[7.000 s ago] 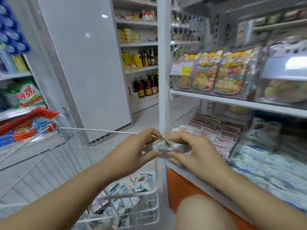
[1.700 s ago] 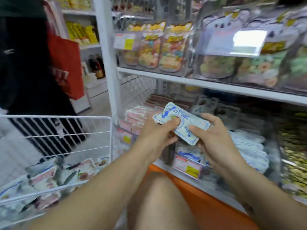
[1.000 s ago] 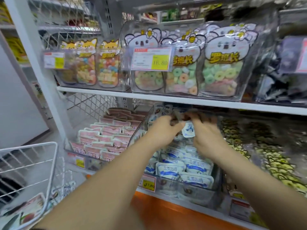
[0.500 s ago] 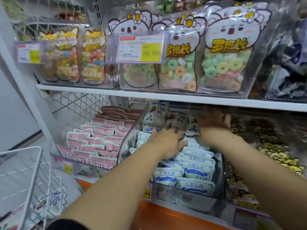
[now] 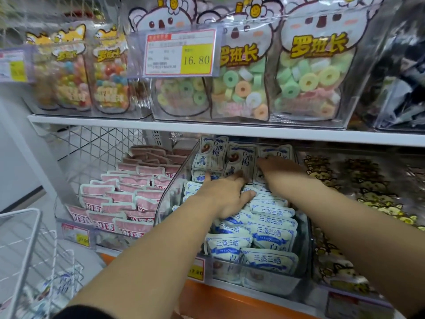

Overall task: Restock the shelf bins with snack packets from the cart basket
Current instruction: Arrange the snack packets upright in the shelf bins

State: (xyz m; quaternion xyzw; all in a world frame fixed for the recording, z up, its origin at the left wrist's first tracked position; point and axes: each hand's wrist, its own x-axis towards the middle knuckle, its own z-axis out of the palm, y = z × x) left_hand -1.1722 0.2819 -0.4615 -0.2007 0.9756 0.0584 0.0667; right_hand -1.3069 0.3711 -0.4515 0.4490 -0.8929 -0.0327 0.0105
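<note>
Pressing on the blue-and-white packets (image 5: 271, 236) in the clear bin (image 5: 171, 196), middle of the frame, the left hand (image 5: 226, 194) has a loose grip, fingers flat; the right hand (image 5: 279, 168) touches the standing packets (image 5: 210, 153) behind, its grip too blurry to tell; a hard push could tip those, or slide front ones over the low wall; the shelf above (image 5: 230, 131) sits close overhead.
</note>
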